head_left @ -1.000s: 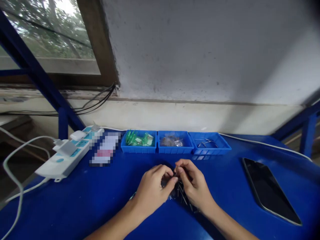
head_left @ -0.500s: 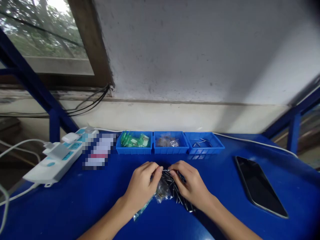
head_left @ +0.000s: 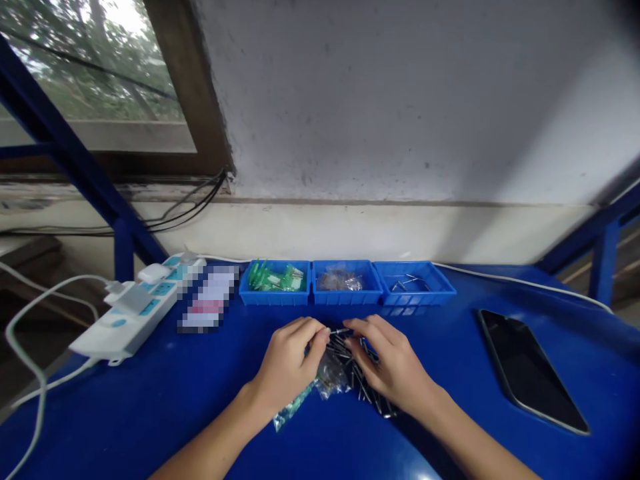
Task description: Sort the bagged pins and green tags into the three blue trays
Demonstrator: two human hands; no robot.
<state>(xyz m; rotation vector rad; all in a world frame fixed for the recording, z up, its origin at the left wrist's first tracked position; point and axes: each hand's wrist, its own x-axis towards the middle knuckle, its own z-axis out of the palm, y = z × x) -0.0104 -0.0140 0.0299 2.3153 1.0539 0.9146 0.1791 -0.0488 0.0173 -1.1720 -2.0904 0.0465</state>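
Note:
My left hand pinches one end of a thin, headed metal pin between thumb and forefinger. The pin lies nearly level, its head pointing to the right. Close to that head is my right hand, its thumb and forefinger parted. Below the hands a pile of dark and silvery metal pins lies on the table, partly covered by my right hand. A clear plastic bag with small contents sits beside the pile. A green-tinted plastic packet shows from under my left hand.
Three blue bins stand in a row: one with green packets, one with clear bags, one with a few loose pins. A white power strip and a blurred paper are left; a black phone lies right.
My right thumb and forefinger have come off the pin's head and spread apart. My left hand keeps its pinch on the pin. The view has shifted slightly.

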